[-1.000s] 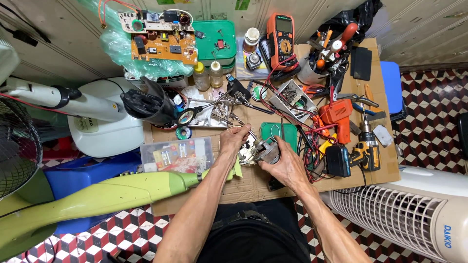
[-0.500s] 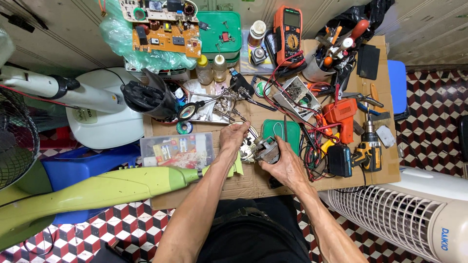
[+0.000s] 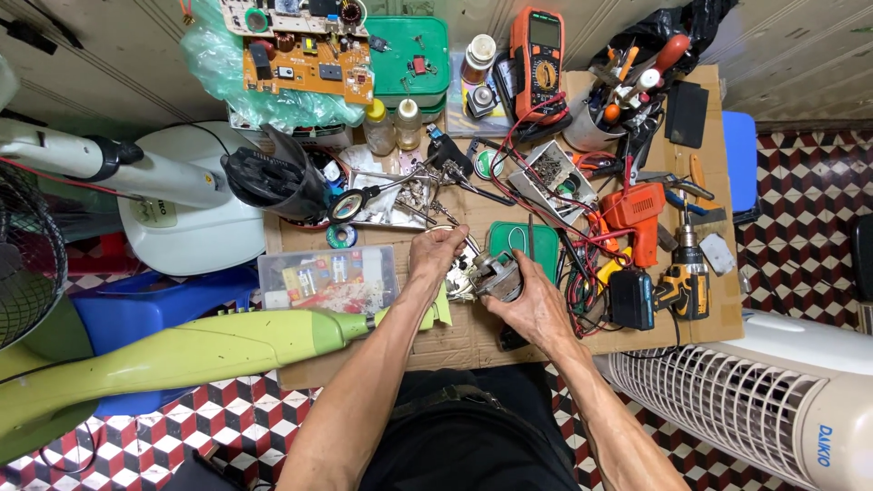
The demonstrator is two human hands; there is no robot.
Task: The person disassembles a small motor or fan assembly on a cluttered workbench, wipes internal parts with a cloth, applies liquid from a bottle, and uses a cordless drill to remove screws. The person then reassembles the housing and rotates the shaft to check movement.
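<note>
The person is partway through bench work on a small motor [image 3: 496, 273], held just below the middle of the cardboard-topped table [image 3: 473, 336]. The right hand [image 3: 532, 305] grips it from 5 o'clock; the left hand [image 3: 435, 255], at 9 o'clock, pinches its wiring. Any next move needs a steady grip and fine fingertip control.

small motor [image 3: 497, 273] | grey metal, round body, possibly wound core | tilted, lifted off counter | centre, at 6 o'clock of green mat [image 3: 526, 244]
</note>
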